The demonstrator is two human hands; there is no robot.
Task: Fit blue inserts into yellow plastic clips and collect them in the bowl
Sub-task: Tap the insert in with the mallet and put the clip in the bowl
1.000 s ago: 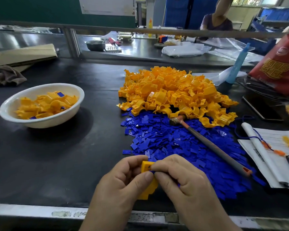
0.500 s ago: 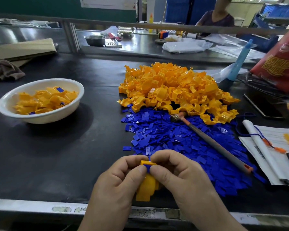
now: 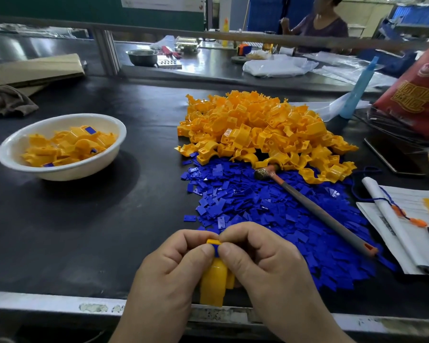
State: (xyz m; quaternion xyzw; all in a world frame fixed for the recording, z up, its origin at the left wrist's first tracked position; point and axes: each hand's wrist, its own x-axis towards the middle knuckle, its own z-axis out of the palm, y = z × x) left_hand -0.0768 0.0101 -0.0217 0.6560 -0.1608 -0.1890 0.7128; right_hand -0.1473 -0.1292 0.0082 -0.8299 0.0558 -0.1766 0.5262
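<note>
Head view: white bowl (image 3: 67, 173) far left. Left hand (image 3: 174, 276) and right hand (image 3: 265, 268), thumbs together at the table (image 3: 84, 231) edge, both pinch one yellow clip (image 3: 213, 285) with a blue insert (image 3: 216, 251). Insert heap (image 3: 270, 206) and clip heap (image 3: 258, 127) lie right.

- We see a black worktable (image 3: 84, 231) with a worn metal front edge (image 3: 60, 300).
- Beyond a horizontal metal rail (image 3: 159, 29) stands a second, shiny bench (image 3: 208, 70).
- We see a green wall (image 3: 60, 8) far left and blue crates (image 3: 419, 13) far right.

left hand (image 3: 174, 273) and right hand (image 3: 265, 266) meet; curled fingers (image 3: 188, 238) pinch one yellow clip (image 3: 213, 285)
</note>
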